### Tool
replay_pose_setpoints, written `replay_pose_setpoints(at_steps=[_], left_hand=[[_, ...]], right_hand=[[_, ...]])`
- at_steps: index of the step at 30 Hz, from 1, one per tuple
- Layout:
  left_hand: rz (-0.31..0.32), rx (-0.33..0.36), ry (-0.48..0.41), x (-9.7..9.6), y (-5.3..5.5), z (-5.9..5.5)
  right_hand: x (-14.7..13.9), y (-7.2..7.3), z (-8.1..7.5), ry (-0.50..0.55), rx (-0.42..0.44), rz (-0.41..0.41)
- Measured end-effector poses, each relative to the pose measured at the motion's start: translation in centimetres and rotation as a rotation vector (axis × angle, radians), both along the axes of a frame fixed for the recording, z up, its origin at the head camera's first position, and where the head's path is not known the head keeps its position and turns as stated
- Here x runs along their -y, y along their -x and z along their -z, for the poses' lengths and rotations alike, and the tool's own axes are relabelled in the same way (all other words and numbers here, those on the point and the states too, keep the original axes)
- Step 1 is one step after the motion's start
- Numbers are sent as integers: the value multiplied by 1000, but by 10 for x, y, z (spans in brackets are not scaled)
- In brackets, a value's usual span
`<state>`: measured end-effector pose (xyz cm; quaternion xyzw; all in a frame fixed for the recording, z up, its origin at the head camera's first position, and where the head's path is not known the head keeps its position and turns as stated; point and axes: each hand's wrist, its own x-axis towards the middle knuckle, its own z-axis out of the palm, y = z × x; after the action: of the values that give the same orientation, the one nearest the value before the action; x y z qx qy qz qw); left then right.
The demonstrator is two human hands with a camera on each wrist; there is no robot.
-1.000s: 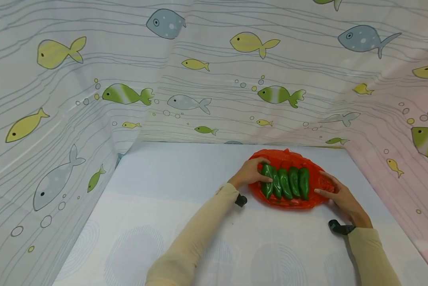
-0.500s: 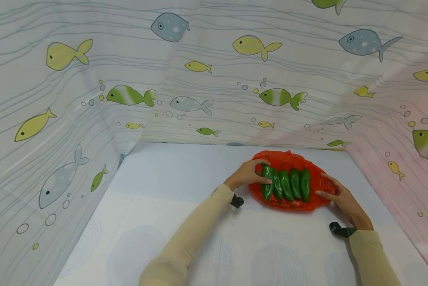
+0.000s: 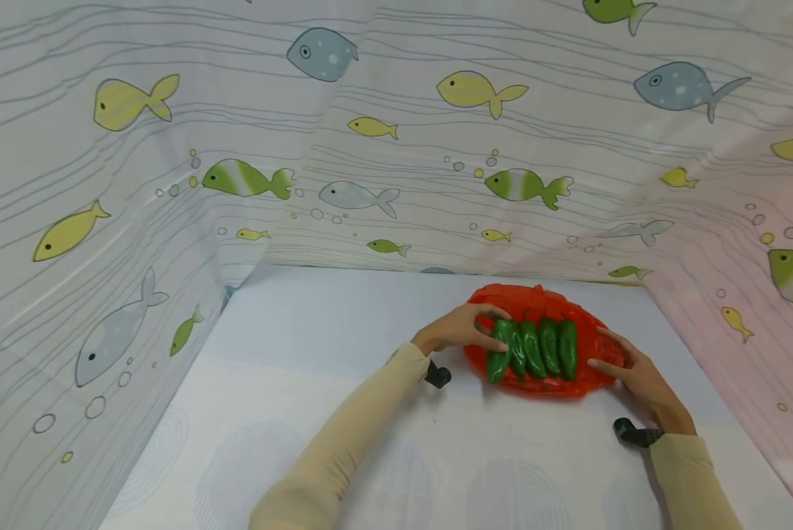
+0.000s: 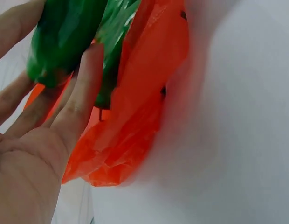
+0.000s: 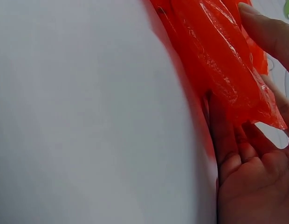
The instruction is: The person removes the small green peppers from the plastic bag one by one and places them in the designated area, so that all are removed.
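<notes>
Several glossy green peppers (image 3: 548,350) lie side by side on a crumpled red plastic bag (image 3: 584,335) at the right of the table. My left hand (image 3: 459,330) has the leftmost pepper (image 3: 498,361) between its thumb and fingers. In the left wrist view that pepper (image 4: 65,37) overlaps its neighbour, a second pepper (image 4: 109,70). At the bag's right end, my right hand (image 3: 641,375) holds the red plastic. The right wrist view shows the fingers (image 5: 223,135) running under the bag (image 5: 219,60), with the thumb over its other side; some fingertips are hidden.
A white table (image 3: 343,309) with pale round patterns spreads left and in front of the bag. Sheeting printed with fish (image 3: 469,162) walls in the back and both sides. A dark wrist camera (image 3: 439,375) sits below the left wrist, another camera (image 3: 635,433) by the right.
The leftmost pepper has moved slightly towards me and leans more, with my left hand following it. My right hand stays at the bag's end. The head view has shifted a little.
</notes>
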<state>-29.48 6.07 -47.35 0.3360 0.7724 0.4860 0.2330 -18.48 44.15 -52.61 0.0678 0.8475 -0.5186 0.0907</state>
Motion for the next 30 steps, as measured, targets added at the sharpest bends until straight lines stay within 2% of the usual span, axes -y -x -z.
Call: replay_pose_setpoints(at_steps=[4,8,15,25,30], left_hand=[[16,3,12,2,1,-1],[20,-22,16,7,2,-3],[30,-69,-6,28,6,-7],[-15,-42,-36,68,15,-4],[-62,-49,-32,87,16,-4]], right_hand=[[-1,1,0,11,0,-5],[-2,2,0,13,3,-6],[-1,0,0,20,3,-2],[-5,0,4,-17,-10,-10],[-3,0,3,9,-12,-12]])
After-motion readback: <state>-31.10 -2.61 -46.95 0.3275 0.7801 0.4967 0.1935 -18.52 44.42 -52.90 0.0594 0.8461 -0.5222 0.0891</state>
